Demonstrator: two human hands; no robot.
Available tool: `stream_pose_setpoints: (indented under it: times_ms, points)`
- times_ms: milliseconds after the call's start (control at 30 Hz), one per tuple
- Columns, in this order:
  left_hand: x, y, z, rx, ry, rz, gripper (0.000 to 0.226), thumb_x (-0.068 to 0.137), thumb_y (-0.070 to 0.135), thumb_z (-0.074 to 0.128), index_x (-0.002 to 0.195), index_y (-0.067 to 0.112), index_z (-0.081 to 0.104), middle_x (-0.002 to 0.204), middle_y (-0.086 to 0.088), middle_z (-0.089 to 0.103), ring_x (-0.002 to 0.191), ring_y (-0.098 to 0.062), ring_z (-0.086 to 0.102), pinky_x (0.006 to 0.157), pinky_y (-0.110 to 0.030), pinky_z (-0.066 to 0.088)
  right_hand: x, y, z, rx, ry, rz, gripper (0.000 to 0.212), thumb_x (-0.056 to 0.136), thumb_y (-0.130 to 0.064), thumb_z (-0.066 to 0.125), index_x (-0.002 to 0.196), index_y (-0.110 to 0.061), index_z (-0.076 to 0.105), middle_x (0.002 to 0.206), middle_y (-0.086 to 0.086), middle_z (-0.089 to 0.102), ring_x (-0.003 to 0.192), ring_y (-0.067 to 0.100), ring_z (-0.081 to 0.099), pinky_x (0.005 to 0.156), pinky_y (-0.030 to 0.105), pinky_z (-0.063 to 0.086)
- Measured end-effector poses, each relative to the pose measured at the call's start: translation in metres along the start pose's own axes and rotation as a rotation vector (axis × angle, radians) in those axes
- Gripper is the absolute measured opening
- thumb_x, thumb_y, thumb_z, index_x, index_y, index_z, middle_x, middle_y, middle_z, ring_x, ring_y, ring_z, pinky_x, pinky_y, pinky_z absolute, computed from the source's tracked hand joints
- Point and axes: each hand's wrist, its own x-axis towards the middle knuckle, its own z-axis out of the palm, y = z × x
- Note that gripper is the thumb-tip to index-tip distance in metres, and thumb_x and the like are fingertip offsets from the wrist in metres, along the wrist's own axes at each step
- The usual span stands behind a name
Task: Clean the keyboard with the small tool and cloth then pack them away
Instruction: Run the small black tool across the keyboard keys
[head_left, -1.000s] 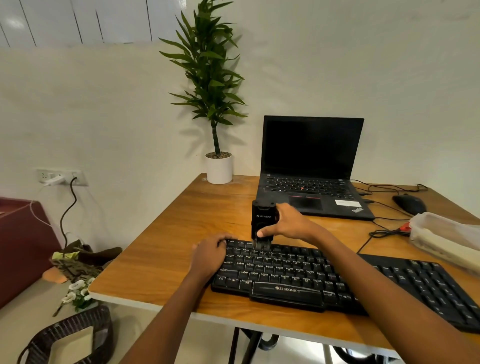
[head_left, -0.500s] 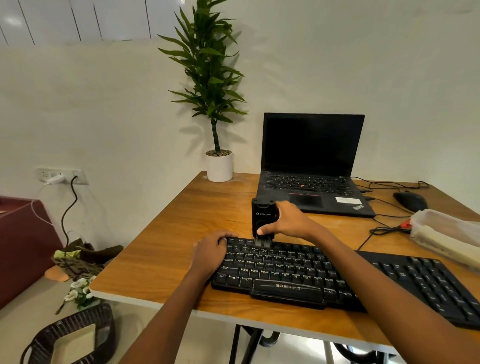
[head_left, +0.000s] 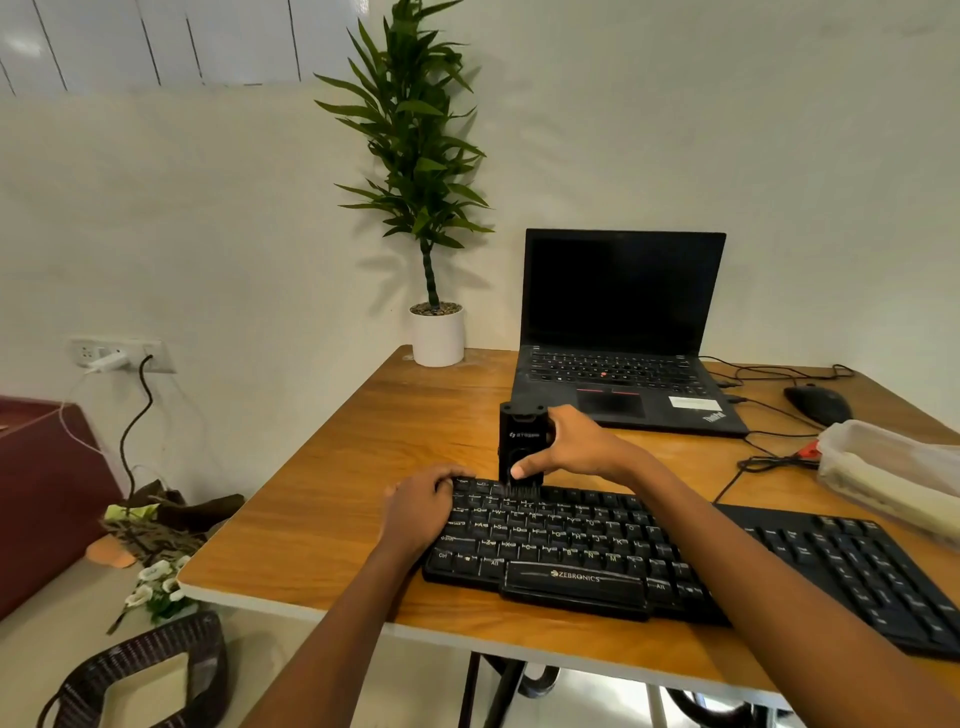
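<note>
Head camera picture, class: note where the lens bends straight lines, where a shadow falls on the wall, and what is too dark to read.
Head view: wide-angle lens bows the wall panel lines and stretches the forearms at the bottom edge; the plant casts a soft shadow on the wall to its right; the laptop screen is black and blank; the label on the small tool in the right hand is too dim to read.

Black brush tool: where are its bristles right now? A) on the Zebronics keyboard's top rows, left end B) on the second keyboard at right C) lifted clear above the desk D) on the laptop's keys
A. The right hand holds the black brush tool upright with its bristles down on the upper-left key rows of the Zebronics keyboard, while the left hand rests on that keyboard's left end.
</note>
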Motion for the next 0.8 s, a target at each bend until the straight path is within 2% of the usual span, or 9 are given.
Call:
stream_pose_setpoints:
  times_ms: [67,167,233,300,400,500,600,700,800]
  points:
    - [0.000,0.001,0.000,0.005,-0.004,-0.007,0.037,0.099,0.014,0.042,0.099,0.045,0.062,0.113,0.015,0.061,0.101,-0.010,0.055,0.104,-0.051,0.035,-0.001,0.000,0.000,0.031,-0.025,0.016,0.054,0.068,-0.015,0.081,0.114,-0.011,0.052,0.108,0.005,0.063,0.100,0.021,0.061,0.077,0.033,0.056]
    - [-0.001,0.003,0.000,0.008,-0.006,-0.012,0.035,0.099,0.014,0.042,0.099,0.042,0.062,0.105,0.017,0.059,0.096,-0.009,0.055,0.103,-0.052,0.035,-0.001,0.000,0.000,-0.044,0.084,-0.013,0.054,0.068,-0.020,0.082,0.113,-0.012,0.054,0.106,0.003,0.063,0.098,0.018,0.059,0.071,0.020,0.049]
    - [-0.002,0.002,-0.001,-0.014,0.002,-0.004,0.041,0.098,0.014,0.042,0.090,0.052,0.057,0.111,0.014,0.061,0.101,-0.012,0.056,0.103,-0.054,0.036,-0.001,0.001,0.001,0.001,0.014,-0.002,0.053,0.068,-0.017,0.081,0.113,-0.011,0.054,0.107,0.005,0.063,0.097,0.018,0.060,0.075,0.027,0.054]
    - [-0.002,0.002,-0.002,-0.016,0.003,-0.005,0.043,0.098,0.014,0.042,0.089,0.053,0.057,0.111,0.014,0.061,0.100,-0.012,0.057,0.103,-0.053,0.036,-0.002,0.000,0.003,0.016,-0.013,0.000,0.053,0.069,-0.016,0.081,0.114,-0.013,0.053,0.108,0.005,0.063,0.099,0.019,0.060,0.079,0.030,0.054]
    - [-0.002,0.003,-0.001,0.002,-0.009,-0.013,0.037,0.099,0.014,0.042,0.099,0.045,0.063,0.108,0.018,0.059,0.094,-0.008,0.055,0.103,-0.052,0.037,0.001,0.000,0.002,-0.039,0.083,-0.022,0.056,0.068,-0.019,0.081,0.116,-0.013,0.053,0.110,0.004,0.063,0.101,0.018,0.059,0.080,0.028,0.051]
    - [-0.001,0.005,-0.001,0.010,-0.007,-0.017,0.036,0.099,0.016,0.042,0.100,0.046,0.062,0.116,0.016,0.061,0.101,-0.010,0.055,0.104,-0.051,0.035,0.000,-0.001,0.005,0.023,-0.012,-0.017,0.052,0.069,-0.016,0.080,0.114,-0.011,0.054,0.108,0.006,0.063,0.097,0.018,0.061,0.078,0.029,0.054]
    - [-0.001,0.005,-0.001,0.013,-0.014,-0.028,0.040,0.099,0.016,0.042,0.094,0.052,0.058,0.117,0.013,0.063,0.099,-0.013,0.059,0.101,-0.053,0.038,0.002,-0.001,0.007,-0.074,0.105,-0.035,0.054,0.068,-0.023,0.081,0.115,-0.012,0.055,0.107,0.002,0.063,0.097,0.017,0.059,0.078,0.025,0.048]
    - [-0.002,0.005,-0.001,0.013,-0.005,-0.038,0.035,0.099,0.015,0.041,0.101,0.042,0.063,0.109,0.015,0.062,0.096,-0.010,0.057,0.103,-0.050,0.037,0.004,-0.002,0.010,-0.050,0.047,-0.051,0.057,0.067,-0.023,0.082,0.116,-0.012,0.055,0.107,0.003,0.063,0.099,0.017,0.058,0.080,0.026,0.047]
    - [-0.003,0.008,-0.003,0.002,0.002,-0.036,0.037,0.099,0.013,0.041,0.099,0.043,0.062,0.106,0.018,0.058,0.099,-0.008,0.053,0.106,-0.047,0.033,0.004,-0.007,0.009,-0.056,0.057,-0.037,0.055,0.067,-0.020,0.081,0.114,-0.010,0.054,0.104,0.002,0.062,0.097,0.016,0.057,0.077,0.025,0.047]
